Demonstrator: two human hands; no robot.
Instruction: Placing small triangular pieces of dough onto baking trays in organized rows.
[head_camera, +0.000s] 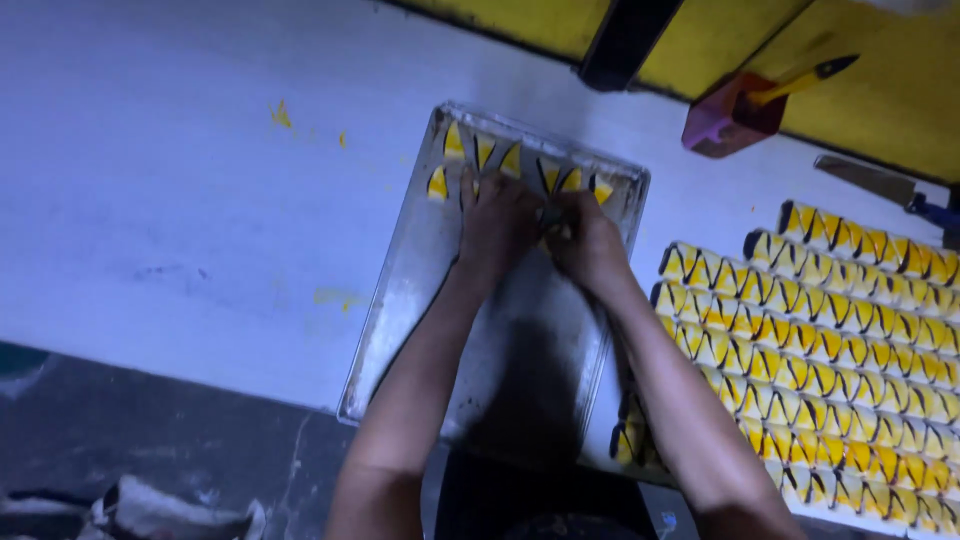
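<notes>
A metal baking tray (415, 290) lies on the white table, jutting over its near edge. Several yellow triangular cake pieces (484, 150) with dark edges stand in rows at the tray's far end. My left hand (495, 222) and my right hand (590, 240) are close together over the tray, just below those rows, fingers curled down onto pieces there. What exactly each hand grips is hidden under the fingers. A few more pieces (628, 440) sit at the tray's near right corner.
Long rows of the same yellow cake pieces (830, 350) cover the table to the right. A purple holder (722, 118) with a yellow-handled tool stands at the back, a large knife (880, 185) beside it. Yellow crumbs (283, 115) dot the table (180, 200) left.
</notes>
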